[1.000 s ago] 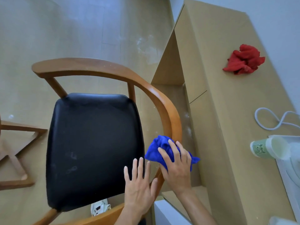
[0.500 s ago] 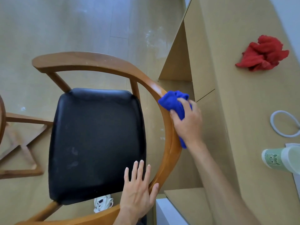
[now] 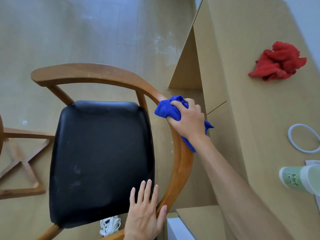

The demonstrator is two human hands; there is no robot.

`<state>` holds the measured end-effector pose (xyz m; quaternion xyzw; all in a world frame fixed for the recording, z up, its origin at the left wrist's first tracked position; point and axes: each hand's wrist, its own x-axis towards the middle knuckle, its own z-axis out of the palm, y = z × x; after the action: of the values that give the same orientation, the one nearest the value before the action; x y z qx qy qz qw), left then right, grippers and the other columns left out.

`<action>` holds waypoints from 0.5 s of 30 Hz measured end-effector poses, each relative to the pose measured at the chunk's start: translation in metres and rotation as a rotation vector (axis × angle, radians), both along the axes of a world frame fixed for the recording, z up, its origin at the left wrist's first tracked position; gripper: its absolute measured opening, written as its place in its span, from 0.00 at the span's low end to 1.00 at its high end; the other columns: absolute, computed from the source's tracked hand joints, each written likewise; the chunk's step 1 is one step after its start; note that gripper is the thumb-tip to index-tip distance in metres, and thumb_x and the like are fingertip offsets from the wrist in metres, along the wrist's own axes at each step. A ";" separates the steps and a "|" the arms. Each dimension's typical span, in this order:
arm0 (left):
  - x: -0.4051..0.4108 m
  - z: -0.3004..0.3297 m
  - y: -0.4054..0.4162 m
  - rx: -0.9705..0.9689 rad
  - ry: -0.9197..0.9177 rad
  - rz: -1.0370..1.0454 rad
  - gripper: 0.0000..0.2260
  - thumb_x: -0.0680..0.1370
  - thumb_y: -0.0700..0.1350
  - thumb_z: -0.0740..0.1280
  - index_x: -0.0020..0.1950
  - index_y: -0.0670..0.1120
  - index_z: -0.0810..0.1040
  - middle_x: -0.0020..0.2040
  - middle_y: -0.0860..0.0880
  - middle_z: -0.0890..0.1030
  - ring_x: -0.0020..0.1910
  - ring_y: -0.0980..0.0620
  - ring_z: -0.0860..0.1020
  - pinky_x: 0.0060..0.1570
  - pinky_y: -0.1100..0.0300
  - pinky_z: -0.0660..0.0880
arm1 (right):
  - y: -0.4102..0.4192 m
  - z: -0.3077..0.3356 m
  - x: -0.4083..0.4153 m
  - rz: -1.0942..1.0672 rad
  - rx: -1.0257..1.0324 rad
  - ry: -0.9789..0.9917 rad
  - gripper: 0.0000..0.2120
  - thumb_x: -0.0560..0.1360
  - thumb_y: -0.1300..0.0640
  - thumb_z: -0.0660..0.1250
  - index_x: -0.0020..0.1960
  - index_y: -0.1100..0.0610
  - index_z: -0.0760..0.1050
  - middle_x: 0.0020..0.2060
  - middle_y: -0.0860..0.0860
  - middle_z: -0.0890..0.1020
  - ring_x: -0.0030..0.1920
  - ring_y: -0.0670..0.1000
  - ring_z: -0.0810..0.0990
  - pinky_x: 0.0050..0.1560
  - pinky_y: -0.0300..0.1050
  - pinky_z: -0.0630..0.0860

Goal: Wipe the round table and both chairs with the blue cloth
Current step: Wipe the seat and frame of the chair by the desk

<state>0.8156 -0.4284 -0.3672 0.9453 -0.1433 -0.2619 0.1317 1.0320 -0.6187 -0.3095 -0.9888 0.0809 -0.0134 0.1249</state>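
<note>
Beside the desk (image 3: 259,118), my right hand (image 3: 188,118) clamps the blue cloth (image 3: 166,110) on the chair rail (image 3: 183,163), left hand (image 3: 145,215) flat; loose trailing cloth could snag.

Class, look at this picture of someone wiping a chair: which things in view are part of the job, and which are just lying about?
Part of the job:
blue cloth, gripped by the right hand
chair: wooden rail and black seat
left hand, steadying the chair

Lying about:
red cloth
green cup
white cable
</note>
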 end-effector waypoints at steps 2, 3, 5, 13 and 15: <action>0.000 0.000 0.000 0.012 -0.004 0.007 0.33 0.80 0.61 0.43 0.62 0.44 0.81 0.65 0.40 0.78 0.63 0.40 0.77 0.68 0.46 0.54 | -0.003 0.000 0.032 -0.005 0.125 0.167 0.23 0.72 0.43 0.65 0.66 0.42 0.69 0.63 0.51 0.69 0.57 0.59 0.72 0.57 0.53 0.73; 0.000 -0.001 0.000 0.020 -0.013 0.005 0.33 0.80 0.61 0.44 0.62 0.44 0.81 0.65 0.40 0.77 0.64 0.40 0.77 0.67 0.45 0.56 | -0.002 -0.002 0.035 -0.017 0.138 0.195 0.23 0.72 0.43 0.65 0.67 0.42 0.69 0.63 0.52 0.69 0.57 0.59 0.72 0.56 0.52 0.73; -0.002 -0.003 0.001 0.022 -0.024 -0.004 0.31 0.80 0.61 0.46 0.63 0.44 0.80 0.67 0.41 0.76 0.65 0.40 0.75 0.66 0.42 0.61 | 0.005 -0.002 0.014 -0.057 0.041 0.106 0.23 0.72 0.44 0.66 0.66 0.44 0.70 0.62 0.53 0.70 0.54 0.59 0.72 0.53 0.52 0.72; -0.005 -0.012 0.002 -0.023 -0.086 -0.028 0.28 0.74 0.58 0.57 0.64 0.42 0.80 0.66 0.40 0.77 0.64 0.39 0.76 0.63 0.41 0.64 | 0.059 -0.051 -0.213 -0.099 -0.046 -0.216 0.19 0.67 0.60 0.73 0.57 0.50 0.81 0.65 0.58 0.69 0.59 0.61 0.72 0.55 0.59 0.72; -0.005 -0.013 0.002 -0.038 -0.095 -0.039 0.27 0.73 0.58 0.58 0.63 0.43 0.80 0.65 0.41 0.78 0.65 0.40 0.76 0.62 0.41 0.66 | 0.060 -0.056 -0.227 0.038 -0.070 -0.202 0.14 0.70 0.57 0.70 0.55 0.48 0.82 0.65 0.55 0.68 0.58 0.59 0.71 0.52 0.58 0.72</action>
<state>0.8111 -0.4267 -0.3804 0.9509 -0.1730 -0.2165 0.1377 0.8046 -0.5582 -0.3657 -0.9875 0.0487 -0.1132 0.0981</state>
